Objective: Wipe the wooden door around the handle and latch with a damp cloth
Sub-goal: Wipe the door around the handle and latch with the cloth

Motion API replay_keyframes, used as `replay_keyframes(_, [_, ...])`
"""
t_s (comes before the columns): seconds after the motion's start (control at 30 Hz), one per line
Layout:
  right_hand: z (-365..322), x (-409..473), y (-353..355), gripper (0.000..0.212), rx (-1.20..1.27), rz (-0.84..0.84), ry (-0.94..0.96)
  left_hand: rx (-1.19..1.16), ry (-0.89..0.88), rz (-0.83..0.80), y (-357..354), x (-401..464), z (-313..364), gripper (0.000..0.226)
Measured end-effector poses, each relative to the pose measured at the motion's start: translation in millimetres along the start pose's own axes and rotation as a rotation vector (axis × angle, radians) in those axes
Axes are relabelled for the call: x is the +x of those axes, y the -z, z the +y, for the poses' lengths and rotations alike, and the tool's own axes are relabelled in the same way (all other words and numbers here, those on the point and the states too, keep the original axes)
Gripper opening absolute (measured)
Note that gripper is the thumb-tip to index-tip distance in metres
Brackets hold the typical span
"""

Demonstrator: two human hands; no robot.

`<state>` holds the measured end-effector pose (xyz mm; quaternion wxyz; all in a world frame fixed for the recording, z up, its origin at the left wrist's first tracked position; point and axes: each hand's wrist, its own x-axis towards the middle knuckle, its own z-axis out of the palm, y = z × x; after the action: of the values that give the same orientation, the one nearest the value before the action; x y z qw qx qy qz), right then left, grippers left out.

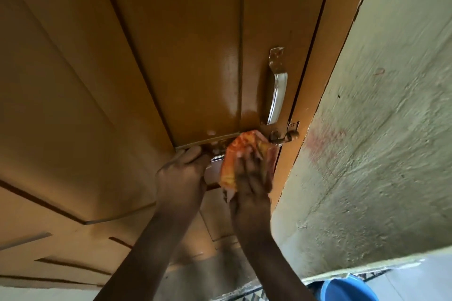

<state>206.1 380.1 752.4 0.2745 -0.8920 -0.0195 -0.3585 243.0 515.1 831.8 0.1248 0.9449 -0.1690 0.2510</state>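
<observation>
My right hand (252, 178) grips orange cloth (241, 151), pressing it on door (183, 56) at latch (283, 138), just below handle (276, 95). Left hand (182, 173) holds bolt plate (210, 144), I think to steady door against push.

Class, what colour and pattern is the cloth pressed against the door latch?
Orange-red with pale mottled patches; the cloth shows best in the head view.

Dim warm light; glare on handle (276, 95); wide-angle distortion.
</observation>
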Motion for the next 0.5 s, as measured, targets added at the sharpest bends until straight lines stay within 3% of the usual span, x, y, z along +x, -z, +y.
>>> replay_keyframes(0.17, [0.1,29.7,10.8,0.059,0.222,0.279,-0.631,0.005,-0.059,0.025,4.9,0.8,-1.3,0.051])
replay_keyframes(0.27, [-17.3,31.5,3.9,0.068,0.256,0.253,-0.523,0.002,-0.055,0.011,3.3,2.7,-2.4,0.054])
replay_keyframes(0.37, [-19.3,6.4,6.8,0.075,0.242,0.088,-0.321,-0.015,-0.071,0.02,2.0,0.8,-4.2,0.045])
replay_keyframes(0.43, [-14.3,9.0,12.9,0.061,0.255,0.162,-0.433,-0.021,-0.089,0.036,0.2,-0.2,-7.9,0.041])
replay_keyframes(0.5, [-8.2,27.8,10.7,0.062,0.29,0.327,-0.728,-0.021,-0.105,0.041,-1.5,1.4,-11.6,0.041])
